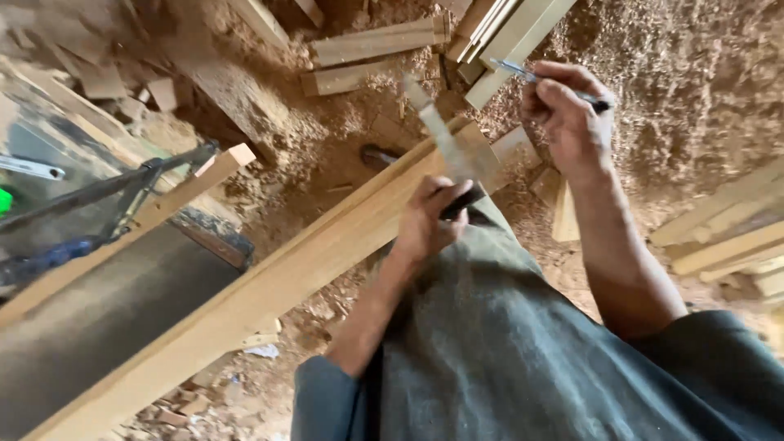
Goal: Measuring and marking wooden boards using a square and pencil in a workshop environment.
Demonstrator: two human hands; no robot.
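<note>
Head view, left to right. At far left a dark machine bed (98, 327) carries a thin wooden strip (192, 184) that slants up to a squared end. Beside it a long timber plank (269, 286) runs diagonally from the lower left toward upper centre, above a floor (702, 106) deep in sawdust and scattered offcuts (371, 41).

The left hand (429, 220) is closed round the dark stock of a try square (453, 155), whose pale metal blade rises, motion-blurred, over the plank's far end. The square therefore lies in the left hand, at the plank's upper end, just left of and below the right hand. The right hand (572, 110) is raised clear of the wood, fingers pinched on a pen (539, 79) with its tip pointing up and left; the two hands are near but apart.

Judged from this pose, good marking calls for seating the stock flat and tight against the plank's edge, keeping the blade motionless, and drawing the pen close along the blade in one stroke.
</note>
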